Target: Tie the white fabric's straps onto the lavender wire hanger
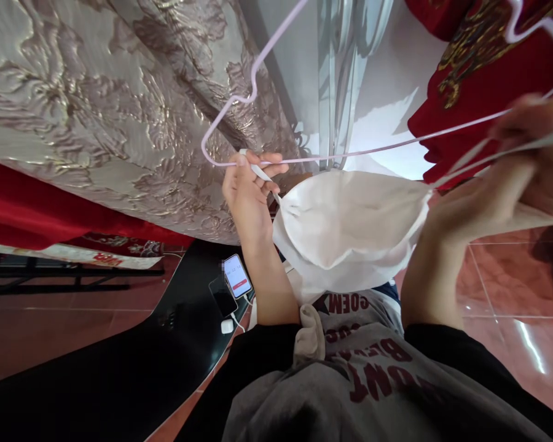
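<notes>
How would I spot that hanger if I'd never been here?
Find the shiny patterned fabric filling the upper left. Near its lower right edge, the left hand meets the hanger, whose long bar runs rightward. Its thin lilac wire and notched shoulder set it apart from the flat white strap beside it.

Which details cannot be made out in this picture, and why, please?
All in the head view:
Pink hanger: its hook is cut off by the top edge.
Right hand: blurred, so its exact finger positions are unclear.
Lit phone: its fine text is too small to read.
Shirt: its lower front is partly hidden by the white cloth.
</notes>
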The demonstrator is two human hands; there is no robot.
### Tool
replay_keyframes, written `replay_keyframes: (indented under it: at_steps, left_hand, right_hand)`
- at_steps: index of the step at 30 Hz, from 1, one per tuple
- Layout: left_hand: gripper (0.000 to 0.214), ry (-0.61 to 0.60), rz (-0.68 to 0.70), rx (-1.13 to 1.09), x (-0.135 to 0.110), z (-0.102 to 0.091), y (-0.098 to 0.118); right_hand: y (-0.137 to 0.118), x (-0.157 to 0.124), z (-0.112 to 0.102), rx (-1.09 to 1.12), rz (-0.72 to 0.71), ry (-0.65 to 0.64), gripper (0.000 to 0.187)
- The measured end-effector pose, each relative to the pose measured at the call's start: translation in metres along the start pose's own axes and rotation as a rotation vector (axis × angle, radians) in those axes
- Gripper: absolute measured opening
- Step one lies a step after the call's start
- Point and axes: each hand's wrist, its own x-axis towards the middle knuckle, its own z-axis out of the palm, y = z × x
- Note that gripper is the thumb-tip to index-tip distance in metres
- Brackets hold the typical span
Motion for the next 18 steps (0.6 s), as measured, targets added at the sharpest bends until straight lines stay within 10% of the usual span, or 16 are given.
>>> replay_keyframes:
  at_steps: [2,6,9,18]
  left_hand:
    - [0.034,-0.013,0.011,0.011,-0.001,0.000,0.000]
    - [0.026,0.001,0.008,0.050,-0.004,0.002,0.005]
    - [0.006,0.073,0.070,0.051,-0.002,-0.002,0.009]
    - [0.039,0.168,0.572,0.194,0.029,-0.058,0.008]
  right_hand:
    - [-0.001,-0.001,0.038,-0.144,-0.247,-0.011,0.016]
    - [0.008,0.000,0.065,-0.266,-0.145,-0.422,0.022]
    - [0.015,-0.005,0.059,-0.284,-0.130,-0.382,0.025]
    - [0.021,-0.010,0.057,-0.266,-0.131,-0.300,0.028]
